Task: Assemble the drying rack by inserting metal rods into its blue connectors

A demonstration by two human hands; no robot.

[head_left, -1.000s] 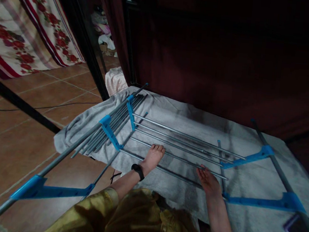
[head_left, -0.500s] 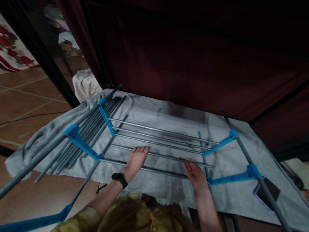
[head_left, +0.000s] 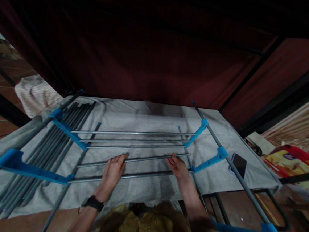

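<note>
- Left hand (head_left: 114, 168), lower center of the frame, curls its fingers closed over a gray metal rod (head_left: 146, 159).
- Right hand (head_left: 177, 165), right of center, pinches the same rod between thumb and fingertips.
- Rack (head_left: 133, 133) with blue brackets (head_left: 210, 161) spans the middle.
- Phone (head_left: 238, 165), center right, lies on gray cloth (head_left: 148, 119).
- Red-and-yellow packet (head_left: 294, 158), right edge, bears a purple label, its lettering too blurred to read.

We see blue brackets (head_left: 37, 171) left and right, grey rods (head_left: 133, 132) mid-frame, a pale grey sheet (head_left: 143, 118) around them, dark maroon fabric (head_left: 147, 75) above, striped cloth (head_left: 38, 94) at left.
</note>
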